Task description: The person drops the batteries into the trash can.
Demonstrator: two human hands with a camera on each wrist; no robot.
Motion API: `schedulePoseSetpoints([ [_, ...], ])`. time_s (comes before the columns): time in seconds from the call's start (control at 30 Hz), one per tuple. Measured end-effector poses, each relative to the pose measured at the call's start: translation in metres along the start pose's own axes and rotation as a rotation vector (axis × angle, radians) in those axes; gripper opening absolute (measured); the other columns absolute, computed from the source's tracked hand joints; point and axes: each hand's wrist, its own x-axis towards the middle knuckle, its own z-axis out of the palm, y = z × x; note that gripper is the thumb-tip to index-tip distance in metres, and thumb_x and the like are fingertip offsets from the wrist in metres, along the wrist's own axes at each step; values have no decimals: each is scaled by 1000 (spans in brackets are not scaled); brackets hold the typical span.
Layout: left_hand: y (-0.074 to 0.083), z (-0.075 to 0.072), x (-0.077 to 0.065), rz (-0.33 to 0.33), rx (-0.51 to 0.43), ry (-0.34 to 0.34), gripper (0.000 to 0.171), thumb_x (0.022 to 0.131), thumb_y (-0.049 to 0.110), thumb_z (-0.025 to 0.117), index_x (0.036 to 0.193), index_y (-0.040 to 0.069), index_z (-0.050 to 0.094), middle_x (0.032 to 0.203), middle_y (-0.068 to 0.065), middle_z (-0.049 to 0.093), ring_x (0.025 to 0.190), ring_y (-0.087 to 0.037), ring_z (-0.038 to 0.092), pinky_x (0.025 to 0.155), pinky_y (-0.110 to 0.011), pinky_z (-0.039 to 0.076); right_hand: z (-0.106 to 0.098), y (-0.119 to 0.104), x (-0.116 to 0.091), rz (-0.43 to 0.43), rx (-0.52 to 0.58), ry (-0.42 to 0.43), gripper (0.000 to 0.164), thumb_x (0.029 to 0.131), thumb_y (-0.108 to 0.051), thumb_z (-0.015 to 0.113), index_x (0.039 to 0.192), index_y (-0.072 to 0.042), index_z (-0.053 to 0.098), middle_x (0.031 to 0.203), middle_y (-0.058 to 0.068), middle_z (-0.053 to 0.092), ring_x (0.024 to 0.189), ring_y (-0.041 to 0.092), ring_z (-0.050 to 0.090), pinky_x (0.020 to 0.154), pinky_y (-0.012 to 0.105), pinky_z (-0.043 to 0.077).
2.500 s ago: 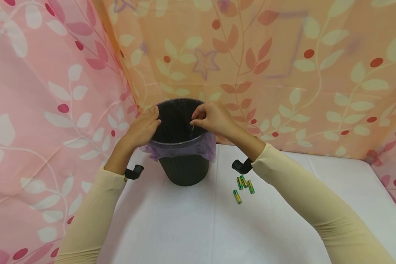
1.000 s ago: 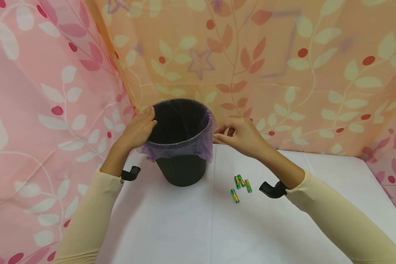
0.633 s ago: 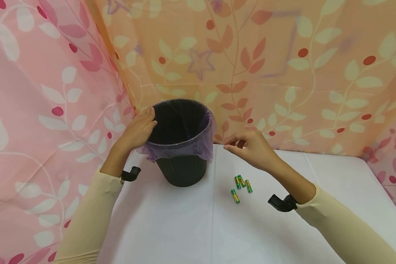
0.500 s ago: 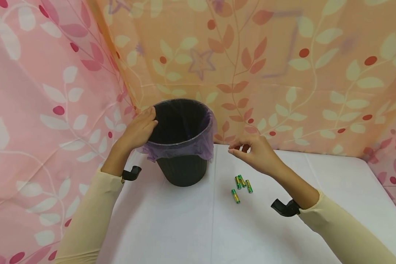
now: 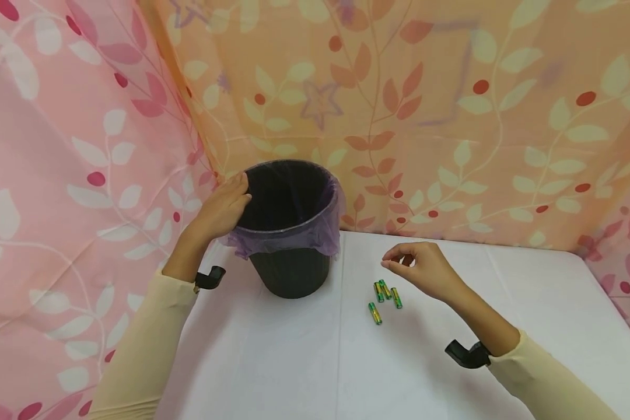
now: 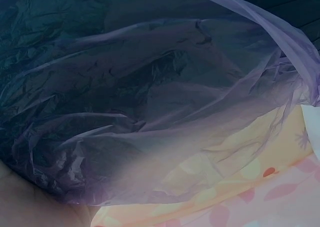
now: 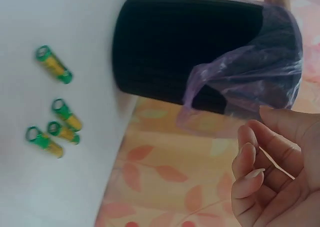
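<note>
A dark ribbed trash can [image 5: 291, 274] stands upright on the table, a thin purple liner bag [image 5: 294, 240] folded over its rim. My left hand [image 5: 221, 207] rests on the left side of that rim with fairly straight fingers. The left wrist view shows the liner [image 6: 150, 92] up close, and only a bit of the hand at the lower left. My right hand [image 5: 422, 269] hovers above the table, right of the can, fingers loosely bent and holding nothing. Just below it to the left lie several green and yellow batteries [image 5: 380, 291], one battery [image 5: 375, 313] nearer the front.
The table has a white cover [image 5: 273, 367]. Behind it hangs an orange leaf-patterned cloth [image 5: 441, 146], and a pink one [image 5: 47, 192] runs along the left. Each wrist carries a black camera mount [image 5: 468, 354].
My right hand has come out of the trash can, where it pinched something small, and moved right and down toward the batteries with nothing in it. My left hand stays on the rim.
</note>
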Motion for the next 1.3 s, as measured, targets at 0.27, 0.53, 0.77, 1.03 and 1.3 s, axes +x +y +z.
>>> schedulePoseSetpoints([
  [0.27, -4, 1, -4, 2, 2, 6, 57, 102, 28, 26, 145, -8, 15, 154, -21, 13, 143, -30, 6, 115, -46, 7, 12, 22, -13, 48, -31, -14, 8, 86, -37, 68, 85, -30, 72, 79, -17, 66, 71, 8, 58, 60, 27, 47],
  [0.53, -3, 0, -3, 16, 25, 3, 57, 103, 27, 25, 145, -8, 14, 154, -21, 12, 143, -30, 6, 116, -45, 6, 23, 38, -24, 85, -23, -39, 13, 84, -38, 69, 85, -25, 72, 74, -12, 65, 70, 11, 57, 60, 26, 47],
  [0.77, -3, 4, -3, 14, 24, 4, 56, 102, 26, 27, 145, -9, 15, 154, -21, 13, 143, -31, 7, 116, -45, 7, 34, 51, -34, 142, -56, -78, 9, 83, -30, 72, 85, -21, 73, 70, -13, 62, 66, 12, 56, 55, 25, 46],
  [1.03, -2, 5, -1, -3, 3, -1, 57, 102, 28, 26, 146, -7, 14, 154, -20, 11, 143, -29, 5, 116, -45, 6, 43, 61, -38, 201, -160, -131, 11, 79, -26, 76, 72, -21, 68, 64, -11, 58, 57, 11, 49, 47, 26, 41],
  [1.3, -1, 2, 0, 3, 1, 8, 57, 102, 28, 26, 146, -8, 14, 154, -20, 12, 143, -29, 5, 116, -44, 5, 50, 73, -38, 283, -201, -190, 18, 78, -28, 76, 67, -19, 64, 61, -9, 56, 57, 11, 49, 50, 27, 41],
])
